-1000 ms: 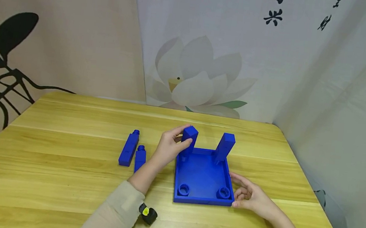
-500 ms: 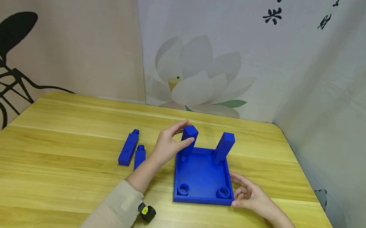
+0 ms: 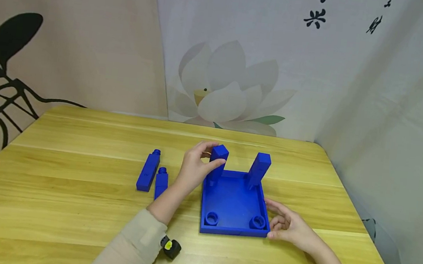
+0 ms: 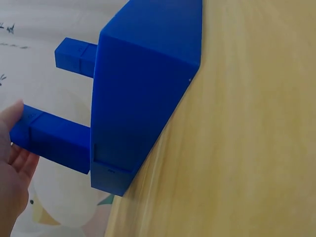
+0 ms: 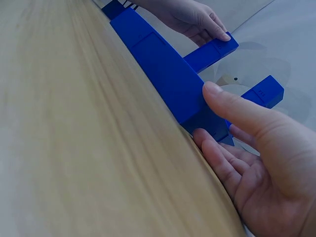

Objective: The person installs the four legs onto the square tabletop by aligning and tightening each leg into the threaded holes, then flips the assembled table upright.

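A shallow blue square tray-like base (image 3: pixel 236 202) with a raised rim lies on the table. Round sockets show in its two near corners. My left hand (image 3: pixel 193 169) grips a blue square post (image 3: pixel 219 159) that stands at the far left corner, thumb on the near side and fingers behind. A second blue post (image 3: pixel 260 168) stands, leaning slightly, at the far right corner with no hand on it. At the base's right side my right hand (image 3: pixel 290 230) holds the rim, its thumb at the near corner and its index finger further along the side.
Two loose blue posts with round, knobbed ends lie left of the base: a farther post (image 3: pixel 148 171) and a nearer post (image 3: pixel 162 182), partly hidden by the left forearm. Behind the wooden table (image 3: pixel 69 211) hangs a printed curtain (image 3: pixel 234 65).
The left hand's fingers lift a little off the post's top and then settle back on it. The right hand and the base stay in place.
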Demonstrator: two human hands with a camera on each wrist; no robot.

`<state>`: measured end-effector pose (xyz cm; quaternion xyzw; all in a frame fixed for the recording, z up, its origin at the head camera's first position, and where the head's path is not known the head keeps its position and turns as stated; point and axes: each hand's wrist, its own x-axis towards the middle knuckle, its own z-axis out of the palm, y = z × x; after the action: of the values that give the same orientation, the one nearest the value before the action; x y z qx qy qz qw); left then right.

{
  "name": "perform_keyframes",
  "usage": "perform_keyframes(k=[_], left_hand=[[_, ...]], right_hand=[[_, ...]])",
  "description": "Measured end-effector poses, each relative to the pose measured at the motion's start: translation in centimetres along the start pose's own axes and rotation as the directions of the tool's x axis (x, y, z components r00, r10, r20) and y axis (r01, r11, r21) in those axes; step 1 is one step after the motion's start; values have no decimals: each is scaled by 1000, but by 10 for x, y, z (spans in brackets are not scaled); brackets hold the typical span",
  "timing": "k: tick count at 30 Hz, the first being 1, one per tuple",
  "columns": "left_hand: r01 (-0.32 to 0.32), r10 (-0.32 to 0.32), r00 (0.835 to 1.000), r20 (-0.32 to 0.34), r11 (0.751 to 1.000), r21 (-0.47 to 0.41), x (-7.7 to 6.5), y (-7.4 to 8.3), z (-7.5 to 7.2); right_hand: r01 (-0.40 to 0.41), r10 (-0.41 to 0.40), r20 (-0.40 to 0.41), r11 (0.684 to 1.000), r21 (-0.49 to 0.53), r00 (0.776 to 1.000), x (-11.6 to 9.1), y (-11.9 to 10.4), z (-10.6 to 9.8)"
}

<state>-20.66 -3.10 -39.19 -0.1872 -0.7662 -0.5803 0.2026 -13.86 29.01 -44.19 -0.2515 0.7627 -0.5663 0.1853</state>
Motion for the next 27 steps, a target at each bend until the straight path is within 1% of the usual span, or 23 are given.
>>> perform_keyframes(k=[5,9,16,19,22,27], left_hand=[[-10,11,1000,21,1000,-18,0,-2,-1],[-15,17,999,51,999,-51,1,-4,-3],[34,-21,993,120,994,-108,1,-5,-7],[53,-37,989,142,993,-110,1,-5,-8],[57,-39,987,158,993,-107,1,-5,-8],[52,-36,986,160,994,-94,1,-7,-9]], right_hand=[[-3,3,0,1000,5,1000,0,-1,0],[-3,3,3,1000,11,1000,0,-1,0],[3,-3,2,1000,11,1000,-1,0,0],[2,-2,2,1000,9,1000,-1,1,0],[-2,2,-1,1000,9,1000,-1,2,0],[2,-2,-1,1000,1,1000,-1,2,0]])
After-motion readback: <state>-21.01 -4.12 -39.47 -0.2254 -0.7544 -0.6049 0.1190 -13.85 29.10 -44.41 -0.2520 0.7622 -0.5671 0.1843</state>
